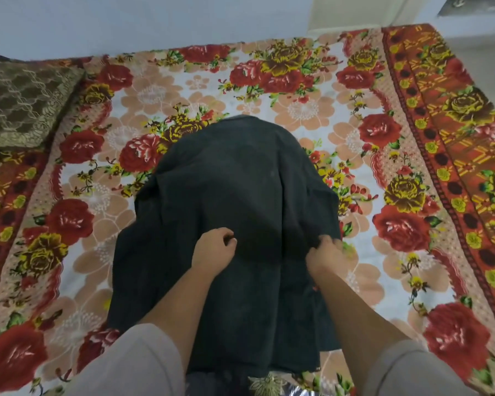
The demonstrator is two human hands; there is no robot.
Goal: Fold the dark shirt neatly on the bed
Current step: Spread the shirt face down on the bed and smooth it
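Observation:
The dark shirt lies spread on the floral bed cover, running from the near edge toward the middle of the bed. A fold of it lies along its right side. My left hand rests on the cloth near its middle, fingers curled loosely, holding nothing that I can see. My right hand is at the shirt's right edge, blurred, with its fingers pinching the dark fabric there.
A brown patterned cushion sits at the far left corner of the bed. A pale wall runs behind the bed, and the bed's right edge drops off at the far right. Grey sleeves cover both my forearms.

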